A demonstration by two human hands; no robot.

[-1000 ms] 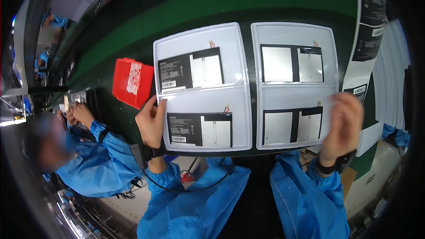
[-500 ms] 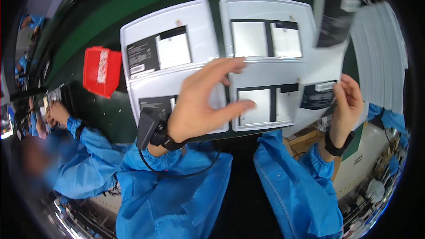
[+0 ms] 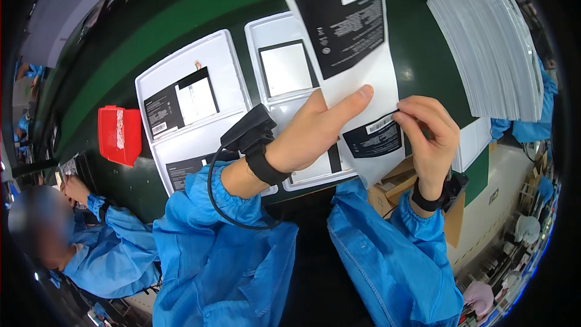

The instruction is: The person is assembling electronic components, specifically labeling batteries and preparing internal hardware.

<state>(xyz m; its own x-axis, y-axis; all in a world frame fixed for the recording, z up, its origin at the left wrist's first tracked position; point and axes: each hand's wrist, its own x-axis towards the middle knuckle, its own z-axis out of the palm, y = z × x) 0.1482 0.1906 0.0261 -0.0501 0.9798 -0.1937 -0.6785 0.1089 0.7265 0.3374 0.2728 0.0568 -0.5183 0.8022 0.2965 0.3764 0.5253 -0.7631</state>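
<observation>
A long white backing strip (image 3: 366, 75) with printed black labels hangs in front of me, over the trays. My left hand (image 3: 315, 130) is closed on its left edge, with the thumb lying on top. At the strip's right edge, my right hand (image 3: 431, 133) pinches the upper right corner of the lower black label (image 3: 375, 140) between thumb and forefinger. Whether that corner has lifted off the backing is hard to see. Behind the hands, white trays (image 3: 209, 48) hold flat black-and-silver pieces (image 3: 196, 98); the strip and my left hand partly cover the right tray.
A red bin (image 3: 128, 136) stands left of the trays on the dark green table. At the right rises a tall stack of white trays (image 3: 484, 42). Below the table edge sits a cardboard box (image 3: 387, 197). A co-worker in a blue sleeve (image 3: 115, 242) works at the left.
My left hand has come from above the trays to grip the strip. The strip has swung left in view, and my right hand now pinches the label corner. The whole view has shifted.
</observation>
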